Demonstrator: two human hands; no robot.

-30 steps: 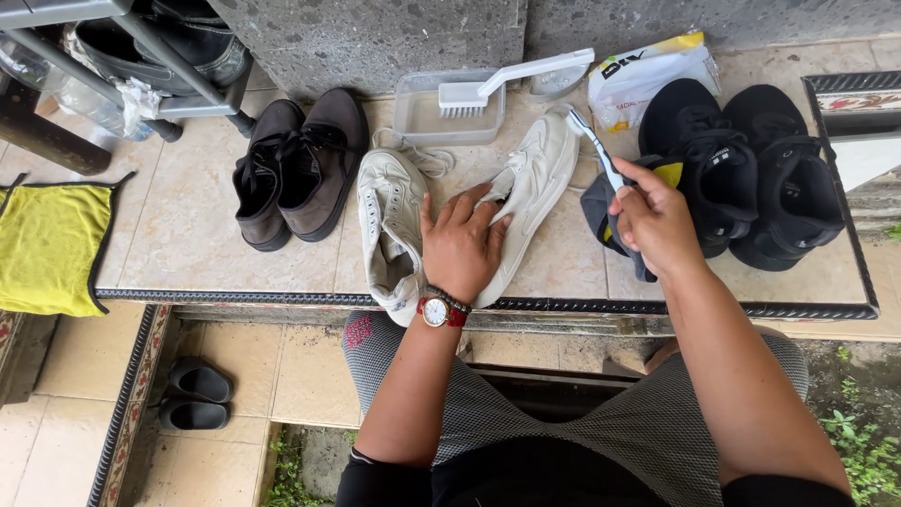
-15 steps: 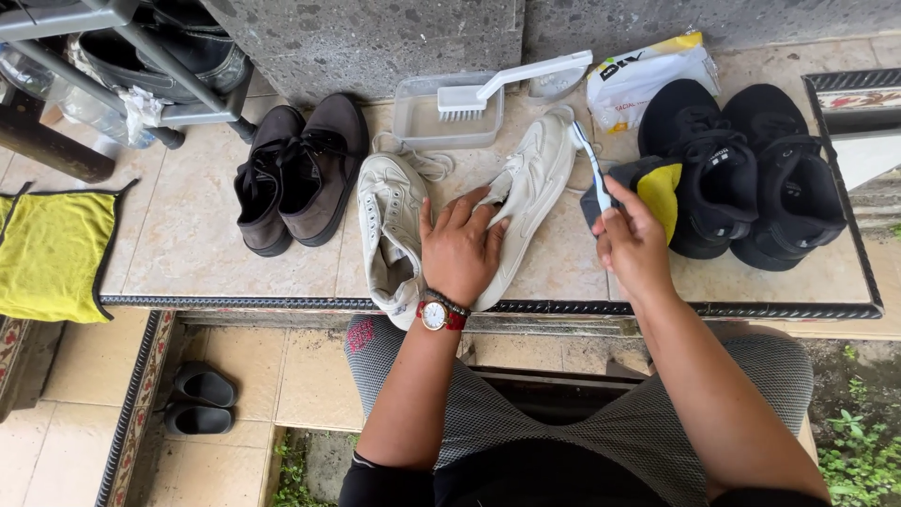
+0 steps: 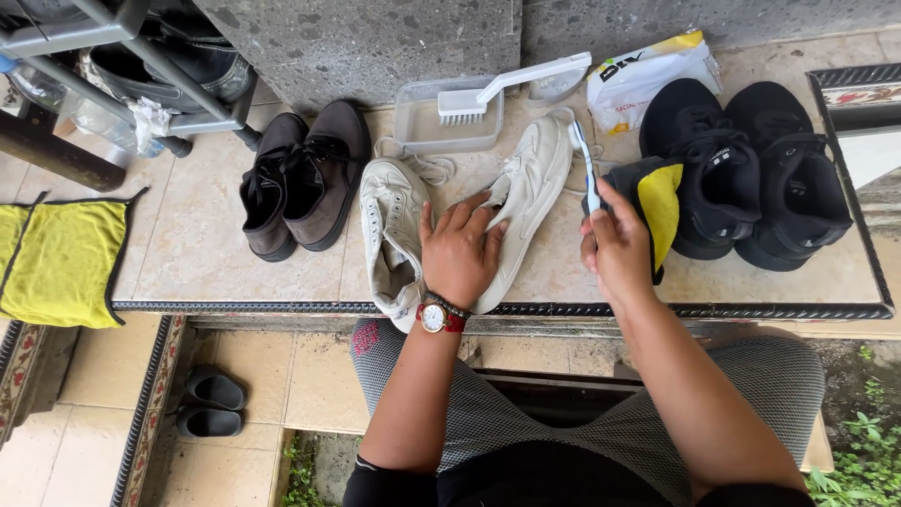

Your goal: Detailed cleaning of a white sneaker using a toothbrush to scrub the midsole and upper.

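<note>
Pressing flat, fingers spread, the left hand [image 3: 460, 249] pins a white sneaker [image 3: 526, 202] at the frame's centre — its mate [image 3: 389, 235] lies just left. The right hand [image 3: 615, 249] is clamped around a toothbrush [image 3: 584, 164], bristles touching the sneaker's heel — black shoes [image 3: 746, 164] sit at right.

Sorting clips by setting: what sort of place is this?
Probably a home's outdoor porch or yard edge: a tiled ledge against a rough stone wall, grass below, and sandals on the floor.

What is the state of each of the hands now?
Left hand: open, resting flat on the white shoe.
Right hand: closed, holding a toothbrush.
</note>
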